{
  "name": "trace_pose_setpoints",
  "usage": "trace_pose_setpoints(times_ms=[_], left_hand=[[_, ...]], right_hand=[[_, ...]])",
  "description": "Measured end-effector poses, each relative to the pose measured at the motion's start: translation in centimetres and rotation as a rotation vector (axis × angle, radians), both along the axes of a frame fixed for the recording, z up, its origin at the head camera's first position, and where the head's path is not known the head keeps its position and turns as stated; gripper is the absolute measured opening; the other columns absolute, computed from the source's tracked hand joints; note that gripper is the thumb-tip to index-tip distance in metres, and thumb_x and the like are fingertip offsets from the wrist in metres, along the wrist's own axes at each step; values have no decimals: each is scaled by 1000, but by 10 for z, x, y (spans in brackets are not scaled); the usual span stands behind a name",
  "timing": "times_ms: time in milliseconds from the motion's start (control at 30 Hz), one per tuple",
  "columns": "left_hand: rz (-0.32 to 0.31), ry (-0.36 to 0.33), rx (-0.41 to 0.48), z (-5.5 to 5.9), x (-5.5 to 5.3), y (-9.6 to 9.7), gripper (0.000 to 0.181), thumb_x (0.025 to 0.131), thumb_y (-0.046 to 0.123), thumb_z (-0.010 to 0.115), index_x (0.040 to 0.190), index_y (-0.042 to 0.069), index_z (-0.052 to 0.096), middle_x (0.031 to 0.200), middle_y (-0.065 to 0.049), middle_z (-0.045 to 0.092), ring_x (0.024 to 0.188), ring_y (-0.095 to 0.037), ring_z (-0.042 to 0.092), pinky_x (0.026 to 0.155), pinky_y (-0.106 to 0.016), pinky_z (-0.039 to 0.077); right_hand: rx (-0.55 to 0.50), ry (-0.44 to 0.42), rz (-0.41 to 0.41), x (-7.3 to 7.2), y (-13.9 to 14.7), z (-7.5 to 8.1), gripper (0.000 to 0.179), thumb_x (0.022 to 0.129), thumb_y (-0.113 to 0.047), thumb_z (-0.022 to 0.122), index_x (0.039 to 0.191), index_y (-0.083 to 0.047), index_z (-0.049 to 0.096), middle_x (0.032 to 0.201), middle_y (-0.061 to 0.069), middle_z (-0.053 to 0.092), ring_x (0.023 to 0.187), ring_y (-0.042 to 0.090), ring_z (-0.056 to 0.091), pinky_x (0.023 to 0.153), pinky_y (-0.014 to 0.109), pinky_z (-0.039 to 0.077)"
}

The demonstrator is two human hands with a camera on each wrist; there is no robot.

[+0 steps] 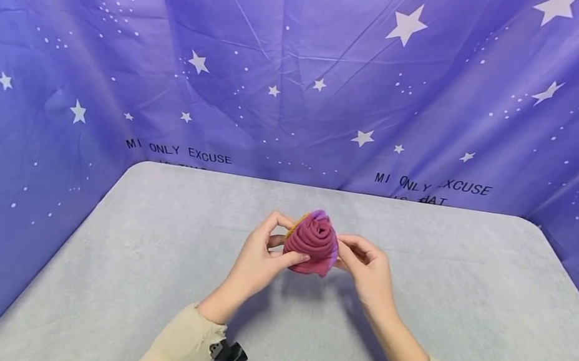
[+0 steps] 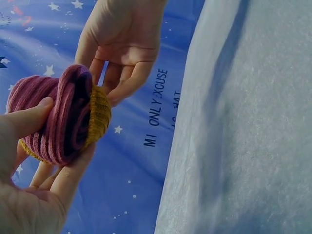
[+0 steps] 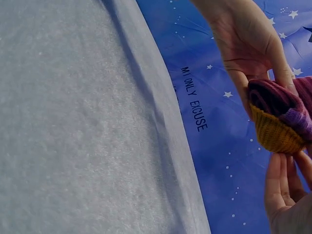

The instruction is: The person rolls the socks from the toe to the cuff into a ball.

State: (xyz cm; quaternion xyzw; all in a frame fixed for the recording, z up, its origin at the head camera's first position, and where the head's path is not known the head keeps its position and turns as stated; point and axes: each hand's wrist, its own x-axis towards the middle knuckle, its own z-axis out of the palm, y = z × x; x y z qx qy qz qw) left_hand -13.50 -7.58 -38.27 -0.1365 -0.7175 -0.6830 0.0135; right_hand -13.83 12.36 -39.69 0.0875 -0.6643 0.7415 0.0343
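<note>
A rolled-up knit sock bundle [image 1: 315, 244] is held above the table, maroon with purple patches and a mustard ribbed part. Its coiled end faces up in the head view. My left hand [image 1: 258, 259] grips it from the left, thumb across the maroon front and fingers behind. On the other side my right hand [image 1: 370, 275] pinches the edge between thumb and fingers. In the left wrist view, the mustard ribbing [image 2: 100, 116] wraps one side of the roll. The right wrist view shows the spiral layers, with the mustard band [image 3: 275, 130] beneath them.
A grey cloth-covered table [image 1: 137, 282] lies under both hands. Behind it and along the sides hangs a purple-blue curtain [image 1: 301, 37] with white stars and printed lettering. Black wrist cameras [image 1: 234, 357] are strapped at the cream sleeves [image 1: 177, 349].
</note>
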Motion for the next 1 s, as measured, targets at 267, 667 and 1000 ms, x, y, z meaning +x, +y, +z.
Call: trace_pose_setpoints(times_ms=[267,667,1000], left_hand=[[68,61,-29,-1,0,1,38,76,-1,82,107,5,60,118,-12,59,104,-20,63,75,-30,62],[59,123,-77,-3,1,1,35,79,-4,78,108,4,60,115,-13,58,110,-27,66,80,-26,61],[43,313,-180,-10,-8,-3,28,79,-5,78,98,4,60,116,-13,62,109,-26,67,87,-29,60]], right_hand=[[28,85,-38,0,1,-1,12,92,0,66,104,0,70,93,-10,74,81,5,71,75,25,62],[252,192,-154,-1,0,4,14,89,-2,71,101,6,73,91,-11,75,83,-2,70,76,18,59],[402,320,-228,-2,0,7,6,87,-1,72,93,-1,75,90,16,76,79,-8,66,70,12,57]])
